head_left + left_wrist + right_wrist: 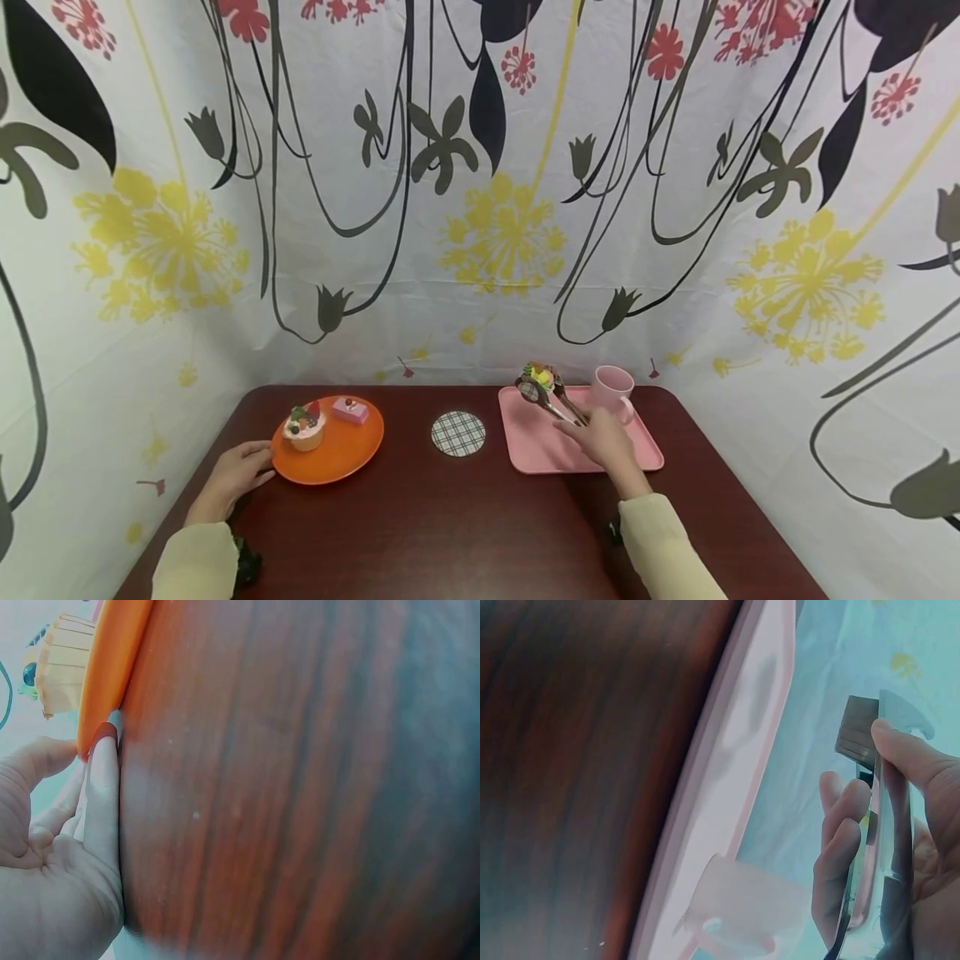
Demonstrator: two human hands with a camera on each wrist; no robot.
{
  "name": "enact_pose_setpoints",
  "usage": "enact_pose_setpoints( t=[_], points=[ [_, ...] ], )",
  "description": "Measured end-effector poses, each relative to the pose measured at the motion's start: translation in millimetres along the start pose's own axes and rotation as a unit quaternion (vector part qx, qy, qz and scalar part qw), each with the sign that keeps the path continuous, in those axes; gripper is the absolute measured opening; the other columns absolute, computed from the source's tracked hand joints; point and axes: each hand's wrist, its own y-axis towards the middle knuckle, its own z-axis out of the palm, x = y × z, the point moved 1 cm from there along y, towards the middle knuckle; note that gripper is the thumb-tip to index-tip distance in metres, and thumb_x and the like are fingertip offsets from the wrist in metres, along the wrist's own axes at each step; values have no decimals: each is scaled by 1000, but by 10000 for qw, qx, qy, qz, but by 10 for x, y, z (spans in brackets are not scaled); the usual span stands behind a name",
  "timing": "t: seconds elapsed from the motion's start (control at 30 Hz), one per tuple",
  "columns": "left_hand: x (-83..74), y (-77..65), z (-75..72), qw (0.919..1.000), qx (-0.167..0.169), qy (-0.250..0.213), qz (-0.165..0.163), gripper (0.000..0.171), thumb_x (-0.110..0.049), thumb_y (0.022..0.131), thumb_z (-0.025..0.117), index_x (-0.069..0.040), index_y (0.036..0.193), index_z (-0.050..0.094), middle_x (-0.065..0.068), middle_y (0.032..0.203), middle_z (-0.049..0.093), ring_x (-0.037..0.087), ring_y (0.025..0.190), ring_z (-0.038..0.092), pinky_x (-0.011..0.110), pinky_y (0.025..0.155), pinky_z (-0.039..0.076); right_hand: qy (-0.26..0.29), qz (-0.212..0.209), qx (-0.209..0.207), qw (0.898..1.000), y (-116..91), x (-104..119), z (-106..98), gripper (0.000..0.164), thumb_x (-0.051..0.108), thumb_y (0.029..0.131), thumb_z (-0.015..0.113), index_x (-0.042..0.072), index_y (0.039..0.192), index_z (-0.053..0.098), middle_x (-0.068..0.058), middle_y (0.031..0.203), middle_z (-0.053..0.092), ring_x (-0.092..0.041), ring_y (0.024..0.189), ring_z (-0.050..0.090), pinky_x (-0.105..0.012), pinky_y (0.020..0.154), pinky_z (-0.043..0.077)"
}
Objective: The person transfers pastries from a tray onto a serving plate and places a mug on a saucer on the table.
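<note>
My left hand (238, 475) pinches the near-left rim of an orange plate (330, 467), thumb above and fingers below in the left wrist view. On that plate sit a fruit-topped cupcake (305, 429) and a small pink cake slice (350, 409). My right hand (600, 435) grips metal tongs (557, 408) over a pink tray (540, 454). Between the tongs' heads is another cupcake (542, 377) with a colourful top. Its brown wrapper (857, 729) shows in the right wrist view, raised above the tray.
A pink mug (612, 387) stands at the tray's back right, just beyond my right hand. Between plate and tray lies a round checked coaster (458, 434). The dark wooden table (450, 533) ends against a flower-patterned cloth (480, 333) behind.
</note>
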Motion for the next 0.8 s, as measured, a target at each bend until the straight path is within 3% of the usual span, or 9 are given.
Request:
enact_pose_setpoints(
  t=[0.2, 0.27, 0.43, 0.53, 0.67, 0.8],
  points=[
    [18, 25, 3, 10000, -63, -41, -41, 67, -33, 114, 49, 13, 160, 34, 39, 159, 42, 15, 115, 69, 24, 89, 66, 23, -240, -8, 9997, 7, 149, 21, 51, 50, 94, 81, 20, 135, 76, 6, 64, 47, -15, 61, 48, -30, 53, 37],
    [17, 28, 7, 9999, -85, -53, -58, 67, -33, 114, 50, 13, 160, 34, 39, 159, 43, 15, 115, 69, 25, 89, 66, 118, -307, 1, 9995, 8, 187, 26, 48, 49, 94, 82, 20, 132, 77, 5, 64, 46, -15, 60, 46, -29, 53, 36],
    [13, 34, 14, 9999, -111, -85, -50, 66, -32, 114, 51, 13, 160, 35, 40, 158, 43, 16, 115, 70, 25, 89, 66, 366, -495, -26, 9981, 15, 289, 19, 30, 43, 95, 83, 16, 106, 75, 3, 64, 41, -14, 57, 41, -27, 52, 35],
    [11, 31, 14, 10000, -80, -30, -16, 65, -32, 114, 49, 13, 160, 35, 39, 159, 43, 19, 118, 69, 25, 89, 66, 452, -506, 35, 9977, 27, 360, 21, 33, 43, 95, 82, 17, 115, 77, 3, 65, 46, -13, 57, 47, -27, 52, 39],
    [8, 16, 18, 10000, -35, 38, 17, 65, -32, 115, 47, 13, 160, 33, 39, 159, 42, 29, 126, 67, 26, 91, 66, 580, -485, 133, 9970, 40, 456, 45, 48, 43, 95, 83, 19, 135, 75, 2, 64, 53, -14, 57, 54, -27, 51, 45],
    [21, 16, 17, 10000, -11, 31, 11, 67, -33, 115, 48, 13, 161, 32, 39, 160, 41, 35, 132, 64, 26, 92, 66, 759, -532, 160, 9956, 31, 555, 102, 47, 42, 94, 84, 21, 135, 76, 2, 64, 55, -14, 56, 55, -28, 51, 46]
  ],
)
